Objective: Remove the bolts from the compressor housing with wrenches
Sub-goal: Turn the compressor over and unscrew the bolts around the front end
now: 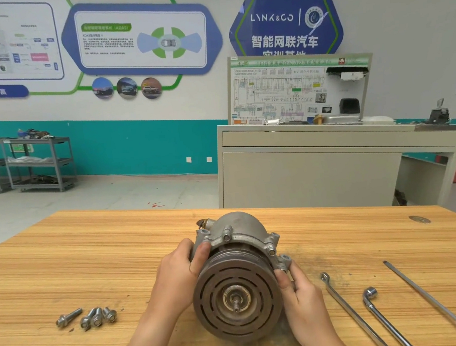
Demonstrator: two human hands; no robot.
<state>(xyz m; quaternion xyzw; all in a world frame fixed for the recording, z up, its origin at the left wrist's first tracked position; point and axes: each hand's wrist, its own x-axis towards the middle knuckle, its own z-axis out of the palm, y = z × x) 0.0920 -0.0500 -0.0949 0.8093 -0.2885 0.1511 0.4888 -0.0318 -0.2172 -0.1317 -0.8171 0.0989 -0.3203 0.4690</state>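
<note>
A grey metal compressor point(238, 265) lies on the wooden table point(89, 259), its round clutch plate facing me. My left hand point(180, 272) grips the housing's left flange, thumb on the front rim. My right hand point(296, 287) holds the right side by a mounting ear. One bolt head point(272, 252) shows on the housing's right rim. Several removed bolts point(88, 318) lie on the table to the left. Two wrenches, a ring wrench point(350, 309) and an L-shaped socket wrench point(379, 312), lie to the right, untouched.
A long screwdriver point(429, 303) with a yellow handle lies right of the wrenches. Beyond the table stands a beige training bench point(320, 168) with a wiring panel. Grey shelf carts point(38, 163) stand at the far left wall.
</note>
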